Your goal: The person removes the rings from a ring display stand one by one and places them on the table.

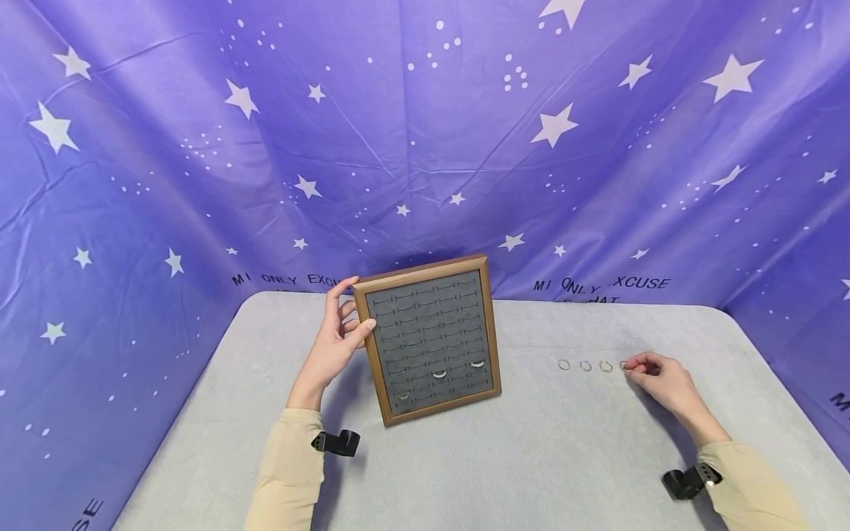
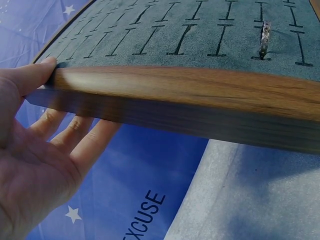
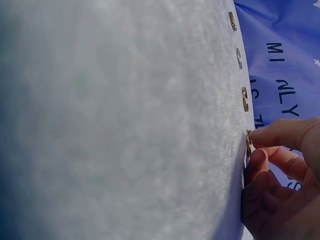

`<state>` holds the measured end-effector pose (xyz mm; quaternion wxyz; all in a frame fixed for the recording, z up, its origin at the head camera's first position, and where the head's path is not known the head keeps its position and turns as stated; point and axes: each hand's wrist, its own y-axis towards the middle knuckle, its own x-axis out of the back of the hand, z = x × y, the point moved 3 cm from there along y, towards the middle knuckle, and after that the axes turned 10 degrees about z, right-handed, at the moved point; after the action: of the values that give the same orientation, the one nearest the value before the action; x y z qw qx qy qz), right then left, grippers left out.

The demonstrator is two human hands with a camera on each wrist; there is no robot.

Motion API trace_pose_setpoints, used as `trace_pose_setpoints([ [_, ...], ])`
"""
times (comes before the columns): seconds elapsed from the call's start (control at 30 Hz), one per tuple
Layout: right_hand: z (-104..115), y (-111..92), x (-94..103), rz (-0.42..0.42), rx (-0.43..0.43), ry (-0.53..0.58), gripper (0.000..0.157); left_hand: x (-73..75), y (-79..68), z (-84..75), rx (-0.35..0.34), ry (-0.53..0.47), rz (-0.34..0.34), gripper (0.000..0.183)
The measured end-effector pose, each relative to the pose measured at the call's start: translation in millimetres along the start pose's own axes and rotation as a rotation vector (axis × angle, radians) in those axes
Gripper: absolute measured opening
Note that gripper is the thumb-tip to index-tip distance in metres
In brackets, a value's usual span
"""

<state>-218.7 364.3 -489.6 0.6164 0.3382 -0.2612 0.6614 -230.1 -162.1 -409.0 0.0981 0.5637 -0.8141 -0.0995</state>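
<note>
My left hand (image 1: 332, 354) holds the upper left edge of a wood-framed ring display board (image 1: 492, 332), thumb on the front and fingers behind it. The board stands tilted on the table, its dark grey padded face lined with rows of slots. Silver-looking rings sit in a few lower slots, one of them near the right edge (image 1: 477, 363). In the left wrist view a patterned ring (image 2: 265, 40) stands upright in its slot. At the right, my right hand (image 1: 667, 383) pinches a gold-coloured ring (image 3: 248, 142) at the table surface, at the end of a short row.
Three more rings lie in that row, a gold-coloured one (image 1: 564, 365) at its left end, a silver one (image 1: 586, 366) and another gold-coloured one (image 1: 606, 366). A grey cloth-covered table (image 1: 531, 457) carries everything. Purple star-printed fabric (image 1: 425, 147) hangs behind and at both sides.
</note>
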Motion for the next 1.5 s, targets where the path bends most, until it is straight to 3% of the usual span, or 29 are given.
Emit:
trace_pose_setpoints([
  [0.33,11.7,-7.6,-1.0,-0.043,-0.019,0.08,0.012,-0.8,1.4,-0.7,-0.014,-0.007,0.009,0.069],
  [0.57,36.5,-8.0,-12.0,-0.042,0.047,0.151,0.017,0.2,0.2,-0.6,-0.013,-0.005,0.004,0.069],
  [0.83,67.5,-7.1,-23.1,-0.005,0.122,0.199,0.019,0.1,-0.1,-0.8,-0.011,-0.003,0.007,0.069],
  [1.5,127.9,-7.2,-54.3,0.067,0.215,0.265,0.021,-0.6,-1.0,-2.0,0.003,0.004,-0.002,0.07],
])
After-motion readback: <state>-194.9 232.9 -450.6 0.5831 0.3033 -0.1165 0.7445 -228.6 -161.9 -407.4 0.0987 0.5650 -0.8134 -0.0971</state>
